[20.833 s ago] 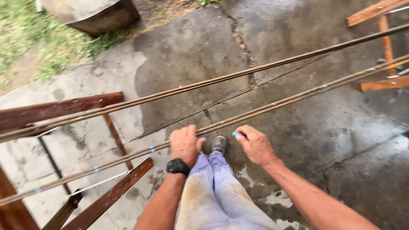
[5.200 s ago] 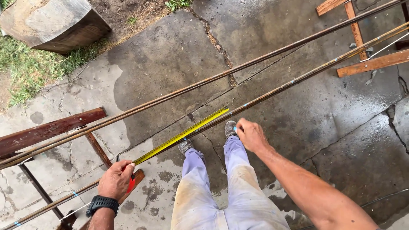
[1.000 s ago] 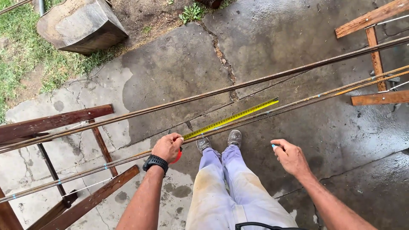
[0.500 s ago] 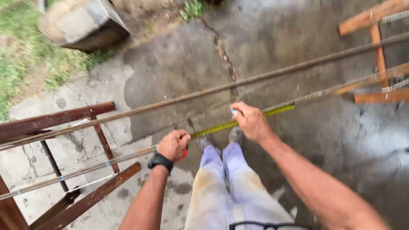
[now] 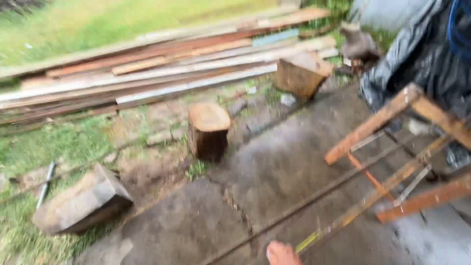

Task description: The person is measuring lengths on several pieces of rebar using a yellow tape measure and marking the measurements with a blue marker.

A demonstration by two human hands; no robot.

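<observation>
The yellow tape (image 5: 308, 241) lies stretched along the bar (image 5: 363, 203), starting just right of the one hand (image 5: 283, 253) in view (only its top shows, grip unreadable). Measuring looks under way, unfinished. Beyond: stump (image 5: 208, 130), planks (image 5: 162, 68).

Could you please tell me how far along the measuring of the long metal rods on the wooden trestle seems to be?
Done: the metal rods lie across the wooden trestle, with the yellow tape measure stretched along one. In hand: one hand, which side unclear, sits at the tape at the bottom edge. Left: the blurred view shows no cut or mark on the rods, so marking seems not yet done. The log stump stands untouched.
</observation>
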